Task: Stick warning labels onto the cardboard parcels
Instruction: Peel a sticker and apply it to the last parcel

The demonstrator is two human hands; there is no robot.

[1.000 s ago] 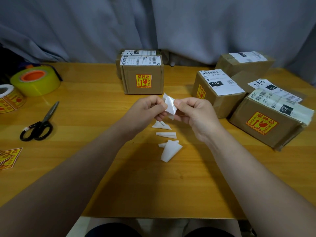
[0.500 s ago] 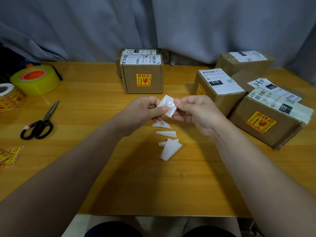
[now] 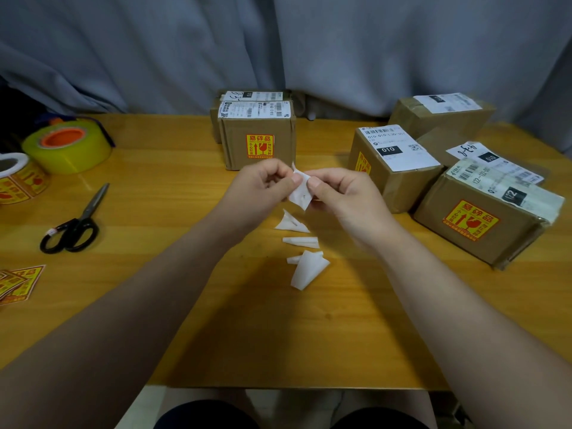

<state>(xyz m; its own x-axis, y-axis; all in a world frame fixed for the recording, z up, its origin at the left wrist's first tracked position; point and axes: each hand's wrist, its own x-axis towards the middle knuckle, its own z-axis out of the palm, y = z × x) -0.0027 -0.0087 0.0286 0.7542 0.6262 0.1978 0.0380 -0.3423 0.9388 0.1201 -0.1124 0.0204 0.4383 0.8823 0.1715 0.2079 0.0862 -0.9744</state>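
Wooden table (image 3: 154, 212), grey curtain (image 3: 185, 57) behind. Hands: left hand (image 3: 263, 187) and right hand (image 3: 343, 193) both pinch one white-backed label (image 3: 300, 191) above table centre, over spent backings (image 3: 306, 267). Step, by judgement: peeling. Next: free label, press flat onto far-right parcel (image 3: 433, 122) showing none.

1. My left hand (image 3: 260, 187) and right hand (image 3: 343, 193) are bare; no gloves.
2. The thumbnails (image 3: 296, 178) are cut short and plain.
3. My left forearm (image 3: 139, 305) and right forearm (image 3: 448, 305) are bare down to the near corners.
4. At the near edge, dark clothing (image 3: 204, 418) covers both my thighs.
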